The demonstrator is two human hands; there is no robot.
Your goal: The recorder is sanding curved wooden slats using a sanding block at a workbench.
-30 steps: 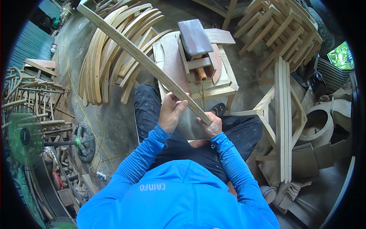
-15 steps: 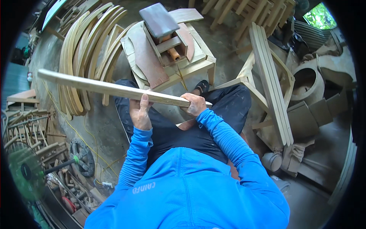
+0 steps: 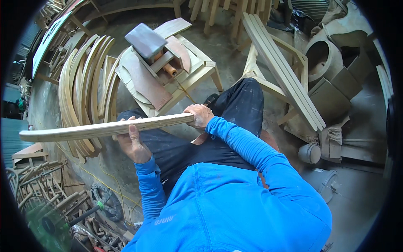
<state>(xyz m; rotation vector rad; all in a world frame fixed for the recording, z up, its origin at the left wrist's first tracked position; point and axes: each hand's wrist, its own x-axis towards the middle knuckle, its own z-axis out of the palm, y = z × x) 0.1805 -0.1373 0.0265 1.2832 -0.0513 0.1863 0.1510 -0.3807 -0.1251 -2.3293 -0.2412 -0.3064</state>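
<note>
A long, slightly curved wooden slat point(image 3: 94, 131) lies across my lap area, its far end reaching out to the left. My right hand point(image 3: 200, 115) is wrapped round the slat's right end. Under its middle, my left hand point(image 3: 133, 145) grips it, thumb up on the near face. Ahead of my knees is a low wooden stool point(image 3: 197, 82) topped by flat boards. A wooden box-like holder point(image 3: 161, 63) rests on it, with a grey rectangular pad point(image 3: 147, 40) at its upper end and an orange rod point(image 3: 169, 69) sticking out towards me.
Curved wooden pieces point(image 3: 79, 92) stand bundled at the left. Three straight slats point(image 3: 285, 71) lean over a wooden frame point(image 3: 300, 54) on the right, before a dusty round duct point(image 3: 321, 59). At lower left are a green fan point(image 3: 48, 224) and a yellow cord point(image 3: 86, 171).
Both hands have brought the slat leftwards, and it now lies nearer level, its left end lower. My right hand covers its right tip. The whole view has shifted and turned.
</note>
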